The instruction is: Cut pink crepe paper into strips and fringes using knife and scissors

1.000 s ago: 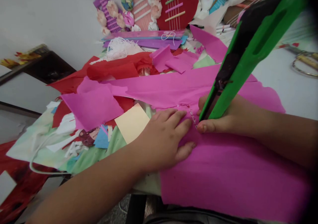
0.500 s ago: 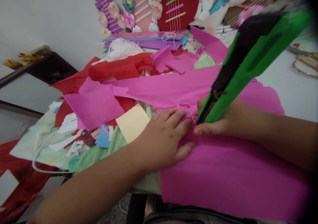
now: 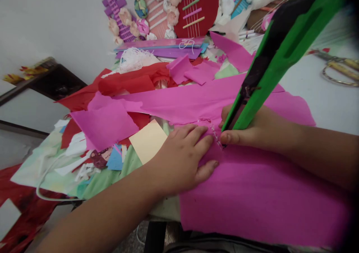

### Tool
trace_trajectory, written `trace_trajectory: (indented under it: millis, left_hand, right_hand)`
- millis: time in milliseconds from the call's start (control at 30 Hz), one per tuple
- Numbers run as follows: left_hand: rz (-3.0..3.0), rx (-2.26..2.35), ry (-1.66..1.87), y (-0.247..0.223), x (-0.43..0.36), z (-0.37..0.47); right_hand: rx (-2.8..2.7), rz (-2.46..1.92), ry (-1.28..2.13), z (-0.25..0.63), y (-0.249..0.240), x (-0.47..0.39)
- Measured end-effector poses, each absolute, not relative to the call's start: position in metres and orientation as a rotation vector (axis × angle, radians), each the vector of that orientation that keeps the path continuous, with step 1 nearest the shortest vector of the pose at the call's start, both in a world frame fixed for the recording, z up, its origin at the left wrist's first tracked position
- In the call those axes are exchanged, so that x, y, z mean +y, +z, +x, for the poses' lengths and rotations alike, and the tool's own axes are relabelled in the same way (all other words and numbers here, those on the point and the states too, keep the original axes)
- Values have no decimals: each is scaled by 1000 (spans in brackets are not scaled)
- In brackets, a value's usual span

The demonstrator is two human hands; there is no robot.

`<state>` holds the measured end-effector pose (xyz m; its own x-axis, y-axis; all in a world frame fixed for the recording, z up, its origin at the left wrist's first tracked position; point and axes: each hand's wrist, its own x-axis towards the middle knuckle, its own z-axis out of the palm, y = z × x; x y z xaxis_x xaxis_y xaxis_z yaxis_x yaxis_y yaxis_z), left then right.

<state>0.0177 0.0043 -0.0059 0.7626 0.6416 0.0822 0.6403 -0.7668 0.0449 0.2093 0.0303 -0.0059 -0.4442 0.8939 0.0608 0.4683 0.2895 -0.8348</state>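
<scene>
Across the cloth-covered bench (image 3: 30, 176), one big pink sheet (image 3: 252, 200) is lying under both hands. Our left hand (image 3: 182, 157) is resting palm down on it, fingers loosely spread; our right hand (image 3: 259, 131) is pinching one green-and-black cutter (image 3: 276, 69) low, near its tip, tilted over the sheet. We're seeing one ragged line of marks (image 3: 214, 133) running between the hands. Counting the rest: one cream square (image 3: 148, 139) is lying beside our left wrist, one bundle of white string (image 3: 134, 59) is sitting farther back, one patterned ball (image 3: 141, 6) and one red panel (image 3: 207, 6) are standing behind. Pink scraps (image 3: 106, 125) are overlapping, so we're skipping an exact count. Our thumb is hiding much of the cutter's tip; our right fingers are mostly hiding behind it. One pair of scissors (image 3: 340, 69) is running off the right edge. One dark reddish label (image 3: 99, 158) is carrying small print, too blurred for reading.
</scene>
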Motion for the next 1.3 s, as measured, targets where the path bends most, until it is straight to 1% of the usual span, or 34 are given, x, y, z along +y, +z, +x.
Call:
trace_trajectory:
  millis: [133,233,433,667,900,1033,1133,1300]
  left_hand:
    - [2930,1066,180,-8,4,17]
    - [2929,1063,189,-9,4,18]
    - [2897,1049,195,-9,4,18]
    - [2902,1053,190,-8,4,18]
    - [2898,1034,233,-9,4,19]
    - [2903,1039,221,-9,4,19]
    - [2914,1049,209,-9,4,18]
    - [2928,1088,145,-7,3,17]
  right_hand:
    - [-2079,-1064,1169,211,-3,29]
    - [-2108,-1044,1203,210,0,27]
    - [-2207,-1150,1123,208,1,26]
    - [-2250,-1128,1006,210,-6,28]
    - [-2268,-1145,972,209,-3,27]
    - [-2242,-1131,929,208,-5,28]
    - [-2178,-1186,994,208,-5,29]
    - [-1914,-1331,1079,208,2,31]
